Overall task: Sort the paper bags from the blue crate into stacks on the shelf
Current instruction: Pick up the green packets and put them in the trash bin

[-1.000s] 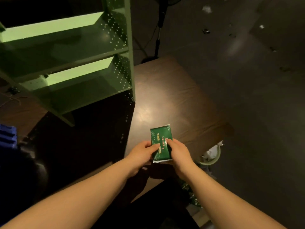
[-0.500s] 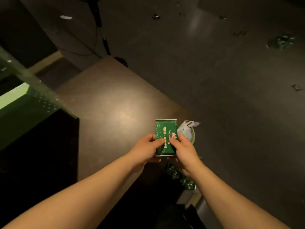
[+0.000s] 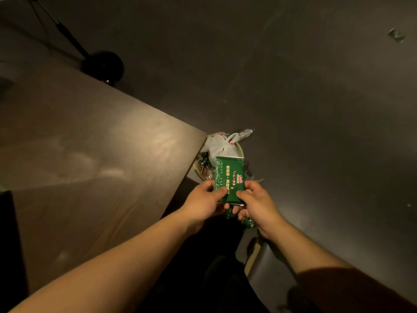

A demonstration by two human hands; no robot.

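A flat green paper bag (image 3: 229, 177) with red and gold print is held upright in front of me, past the table's right corner. My left hand (image 3: 203, 201) pinches its lower left edge with the thumb on the front. My right hand (image 3: 256, 203) pinches its lower right edge the same way. More green bags (image 3: 247, 221) show just below my right hand, on the floor or lower down; I cannot tell which. The blue crate and the green shelf are out of view.
A brown wooden table (image 3: 94, 154) fills the left half. Beside its corner stands a waste bin (image 3: 241, 148) holding a white plastic bag (image 3: 220, 146). A black round stand base (image 3: 103, 65) sits at the table's far edge. Dark floor (image 3: 316, 109) spreads right, with scraps.
My view has swung right and down: the green shelf has left the frame and the waste bin has come into view. Both hands keep the same hold on the green bag.
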